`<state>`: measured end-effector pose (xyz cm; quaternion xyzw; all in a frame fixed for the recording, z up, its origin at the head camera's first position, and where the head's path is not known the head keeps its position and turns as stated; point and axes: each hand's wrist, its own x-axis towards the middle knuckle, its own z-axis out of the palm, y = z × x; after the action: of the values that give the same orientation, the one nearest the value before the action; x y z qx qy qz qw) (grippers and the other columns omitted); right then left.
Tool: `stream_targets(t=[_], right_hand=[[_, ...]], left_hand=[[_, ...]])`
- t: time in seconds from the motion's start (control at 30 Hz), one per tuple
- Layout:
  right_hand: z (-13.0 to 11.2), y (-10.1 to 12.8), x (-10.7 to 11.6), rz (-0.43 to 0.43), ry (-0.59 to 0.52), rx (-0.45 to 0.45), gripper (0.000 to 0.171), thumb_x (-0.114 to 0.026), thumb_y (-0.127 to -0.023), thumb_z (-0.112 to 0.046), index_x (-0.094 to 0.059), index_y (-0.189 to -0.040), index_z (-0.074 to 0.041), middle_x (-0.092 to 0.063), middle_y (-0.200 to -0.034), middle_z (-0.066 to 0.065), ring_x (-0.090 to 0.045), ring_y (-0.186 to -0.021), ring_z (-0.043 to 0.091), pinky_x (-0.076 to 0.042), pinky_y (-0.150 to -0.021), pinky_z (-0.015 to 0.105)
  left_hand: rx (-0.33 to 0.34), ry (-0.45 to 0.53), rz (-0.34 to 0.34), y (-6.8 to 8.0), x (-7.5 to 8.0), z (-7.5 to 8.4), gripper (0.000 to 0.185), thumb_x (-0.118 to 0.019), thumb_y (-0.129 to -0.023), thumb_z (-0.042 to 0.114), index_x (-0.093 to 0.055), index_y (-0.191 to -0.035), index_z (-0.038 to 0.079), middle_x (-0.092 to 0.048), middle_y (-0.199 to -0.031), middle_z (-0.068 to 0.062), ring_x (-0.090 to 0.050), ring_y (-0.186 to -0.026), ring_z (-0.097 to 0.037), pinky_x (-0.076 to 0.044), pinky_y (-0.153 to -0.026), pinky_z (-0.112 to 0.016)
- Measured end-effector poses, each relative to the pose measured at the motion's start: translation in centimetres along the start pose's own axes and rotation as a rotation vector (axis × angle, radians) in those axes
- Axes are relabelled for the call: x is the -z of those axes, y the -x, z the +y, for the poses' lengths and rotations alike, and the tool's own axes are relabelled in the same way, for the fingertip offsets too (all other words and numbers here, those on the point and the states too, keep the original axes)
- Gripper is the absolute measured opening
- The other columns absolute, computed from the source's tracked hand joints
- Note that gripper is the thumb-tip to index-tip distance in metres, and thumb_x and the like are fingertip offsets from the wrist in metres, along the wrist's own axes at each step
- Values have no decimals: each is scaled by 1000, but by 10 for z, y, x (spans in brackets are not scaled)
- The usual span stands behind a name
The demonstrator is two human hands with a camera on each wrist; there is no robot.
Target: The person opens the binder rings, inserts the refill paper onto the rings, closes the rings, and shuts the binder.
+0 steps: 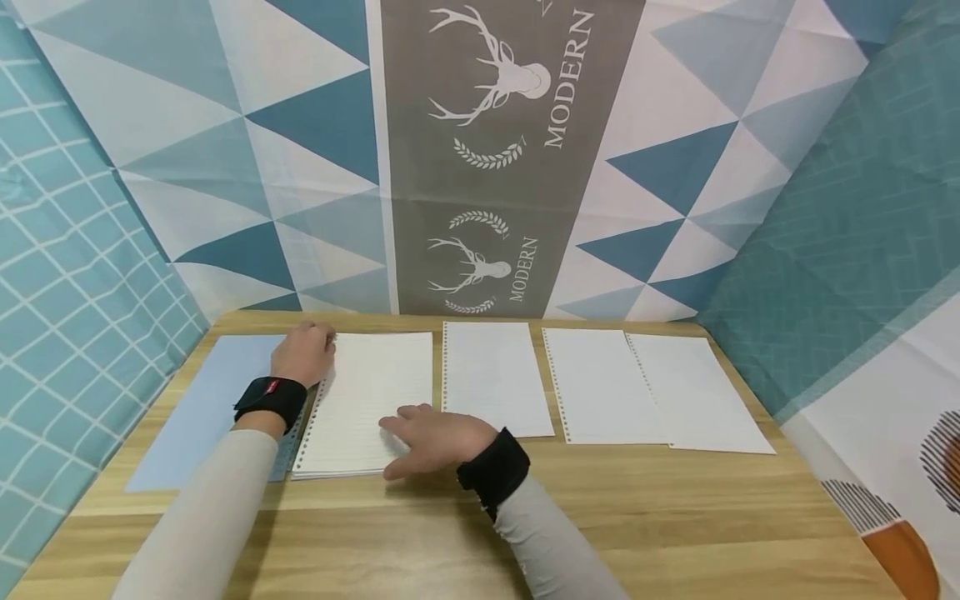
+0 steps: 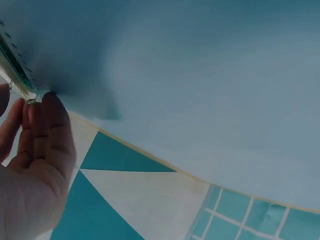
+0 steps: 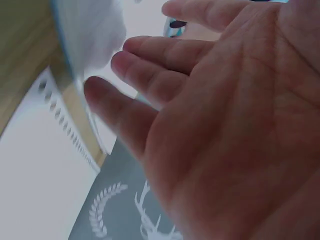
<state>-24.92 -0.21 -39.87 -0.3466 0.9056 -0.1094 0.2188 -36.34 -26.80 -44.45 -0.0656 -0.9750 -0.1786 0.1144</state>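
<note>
An opened loose-leaf binder lies at the left of the table, its pale blue cover (image 1: 202, 417) folded out to the left. Lined, hole-punched pages (image 1: 375, 375) are stacked on its right side. My left hand (image 1: 303, 354) is at the far end of the spine; the left wrist view shows its fingers (image 2: 60, 125) and thumb around the end of the punched edge (image 2: 17, 50). My right hand (image 1: 438, 437) spreads its fingers, fairly straight, by the right edge of the pages. In the right wrist view its palm (image 3: 240, 120) is bare, with fingertips close to the paper.
To the right lie several loose punched sheets: one sheet (image 1: 491, 379) beside the binder, then another sheet (image 1: 600, 387) that meets the rightmost sheet (image 1: 697, 392). Patterned cloth (image 1: 315, 167) hangs behind the wooden table (image 1: 675, 525) and along both sides.
</note>
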Motion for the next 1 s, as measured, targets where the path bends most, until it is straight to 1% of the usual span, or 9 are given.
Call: stream_targets(t=[0.13, 0.23, 0.37, 0.43, 0.5, 0.67, 0.8, 0.9, 1.0], right_hand=[[19, 14, 8, 52, -49, -34, 74, -62, -97, -53, -36, -159, -20, -35, -165, 9, -31, -154, 24, -32, -124, 43], [39, 26, 15, 140, -54, -105, 71, -61, -98, -49, -40, -157, -15, -43, -160, 12, -38, -150, 28, -36, -120, 46], [70, 39, 23, 247, -86, -250, 68, -61, -98, -46, -45, -153, -10, -51, -152, 16, -47, -143, 35, -44, -113, 50], [82, 44, 25, 261, -107, -325, 68, -61, -98, -46, -45, -153, -9, -51, -151, 18, -48, -141, 36, -45, -110, 51], [92, 48, 25, 264, -120, -374, 68, -61, -98, -46, -44, -153, -9, -51, -150, 19, -51, -137, 37, -48, -106, 52], [109, 51, 23, 281, -120, -454, 68, -63, -97, -45, -46, -151, -7, -53, -144, 21, -54, -129, 36, -50, -99, 52], [116, 48, 21, 289, -86, -501, 67, -66, -95, -44, -50, -146, -5, -54, -139, 23, -55, -126, 36, -51, -96, 52], [119, 46, 20, 282, -66, -509, 66, -70, -93, -42, -53, -143, -3, -57, -134, 23, -57, -121, 36, -53, -94, 51], [121, 44, 17, 281, -61, -512, 66, -73, -91, -39, -53, -143, -3, -57, -134, 23, -57, -122, 39, -53, -95, 52]], left_hand=[[-14, 57, -15, 8, 6, 0, 34, -54, -101, 7, -63, -131, -6, -56, -128, -34, -56, -114, -51, -50, -88, -63], [28, 65, -57, 18, 13, 4, 39, -54, -101, 11, -59, -135, -6, -51, -134, -38, -50, -120, -55, -47, -93, -67], [109, 33, -191, 36, 24, 10, 49, -54, -101, 21, -51, -141, -7, -41, -141, -43, -39, -127, -62, -40, -99, -72], [140, 12, -266, 46, 30, 12, 55, -55, -101, 24, -46, -144, -8, -37, -143, -44, -37, -127, -63, -40, -97, -74], [171, -13, -337, 55, 36, 15, 61, -57, -100, 27, -41, -147, -7, -34, -144, -45, -35, -126, -63, -40, -94, -74], [213, -52, -461, 68, 49, 24, 72, -64, -95, 30, -36, -149, -9, -33, -140, -47, -33, -121, -62, -42, -88, -74], [194, -62, -493, 71, 51, 30, 72, -66, -93, 29, -38, -147, -10, -37, -134, -46, -37, -115, -59, -45, -88, -70], [175, -68, -483, 72, 49, 30, 70, -66, -94, 27, -39, -147, -10, -38, -134, -46, -38, -116, -60, -45, -88, -69], [166, -68, -464, 74, 47, 27, 70, -65, -95, 27, -38, -149, -7, -36, -137, -46, -36, -120, -62, -45, -89, -71]])
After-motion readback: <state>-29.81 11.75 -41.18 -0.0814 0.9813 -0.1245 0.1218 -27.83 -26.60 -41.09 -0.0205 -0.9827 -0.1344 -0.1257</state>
